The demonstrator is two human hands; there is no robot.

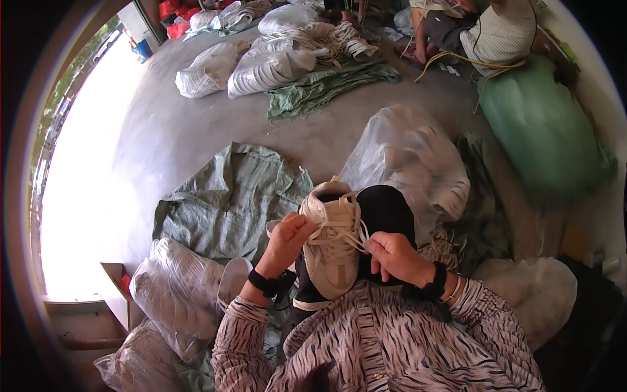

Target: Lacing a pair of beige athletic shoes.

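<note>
Head view: our shoe (332, 255) runs top-to-bottom mid-frame, toe (333, 285) lowermost; left hand (289, 238) and right hand (393, 253) clamp its laces (340, 230).

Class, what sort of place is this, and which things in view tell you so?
Probably a small workshop or storeroom for shoes: there is a beige shoe at the front, stuffed clear plastic bags on the floor, and a bulging green sack at the right.

Grey floor (313, 140), clear bags (206, 70), green sacking (219, 202)
</note>
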